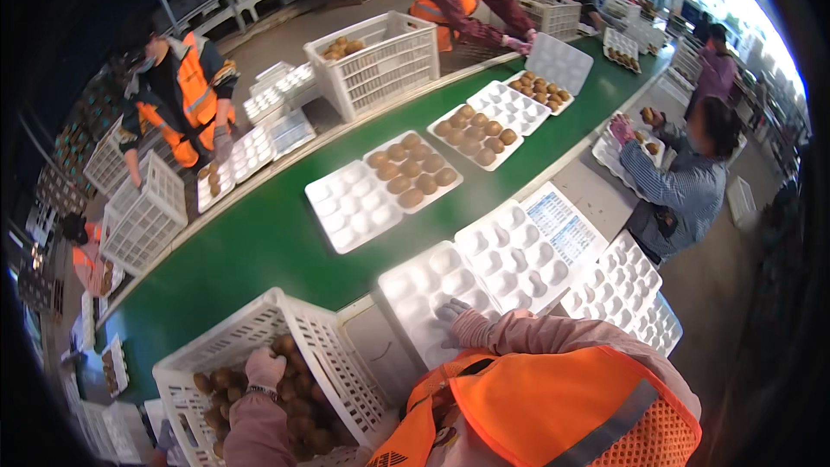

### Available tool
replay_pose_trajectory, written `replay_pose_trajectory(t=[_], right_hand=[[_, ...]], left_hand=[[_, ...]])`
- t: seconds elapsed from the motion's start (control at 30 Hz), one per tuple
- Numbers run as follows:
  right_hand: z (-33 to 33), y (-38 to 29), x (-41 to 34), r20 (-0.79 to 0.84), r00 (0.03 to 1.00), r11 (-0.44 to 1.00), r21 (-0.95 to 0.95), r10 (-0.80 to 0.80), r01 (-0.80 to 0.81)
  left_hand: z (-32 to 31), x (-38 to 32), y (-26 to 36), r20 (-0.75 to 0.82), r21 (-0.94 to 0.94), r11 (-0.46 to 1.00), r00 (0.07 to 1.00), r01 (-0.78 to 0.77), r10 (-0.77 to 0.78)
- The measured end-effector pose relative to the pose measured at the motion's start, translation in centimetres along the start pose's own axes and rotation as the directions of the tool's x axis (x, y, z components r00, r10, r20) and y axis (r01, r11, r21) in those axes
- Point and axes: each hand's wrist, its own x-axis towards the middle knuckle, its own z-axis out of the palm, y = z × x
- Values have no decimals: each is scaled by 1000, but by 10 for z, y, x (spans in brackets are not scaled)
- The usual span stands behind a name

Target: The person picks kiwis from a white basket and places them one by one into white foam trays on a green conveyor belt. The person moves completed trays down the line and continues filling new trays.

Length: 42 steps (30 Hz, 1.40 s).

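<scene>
My left hand (264, 368), in a pale glove, reaches down into a white slatted plastic crate (334, 363) among brown kiwifruit (301, 412). Its fingertips are hidden among the fruit, so a grip on one cannot be made out. My right hand (462, 323), also gloved, rests with fingers apart on a white moulded foam tray (415, 285) whose visible cups hold no fruit. Beside it, farther right, lies a second white tray (512, 253) with bare cups, touching the first. A printed sheet (565, 224) with blue tables sits against that second tray.
A green conveyor belt (259, 240) runs past, carrying a kiwifruit-filled tray (412, 168) joined to a bare-cupped one (353, 207). More trays (622, 285) are stacked at my right. Co-workers stand across the belt, by another crate (389, 65), and a worker (681, 168) is on my side.
</scene>
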Motion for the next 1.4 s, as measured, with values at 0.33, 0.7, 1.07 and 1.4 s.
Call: replay_pose_trajectory(t=[0.33, 0.7, 1.07, 1.4], right_hand=[[57, 30, -11, -255, 963, 993, 62, -85, 104], [34, 27, -10, -204, 979, 976, 215, 15, 30], [-147, -44, 19, -184, 981, 75, 981, 68, 178], [-163, 21, -47, 111, 982, -195, 978, 151, -80]], left_hand=[[14, 9, 90, -87, -35, 995, 991, 96, -98], [-99, -57, 205, -176, 111, 981, 969, -159, 176], [-186, -198, 311, -107, 334, 837, 865, -434, 491], [-73, -98, 399, 478, -381, 837, 692, -393, 542]])
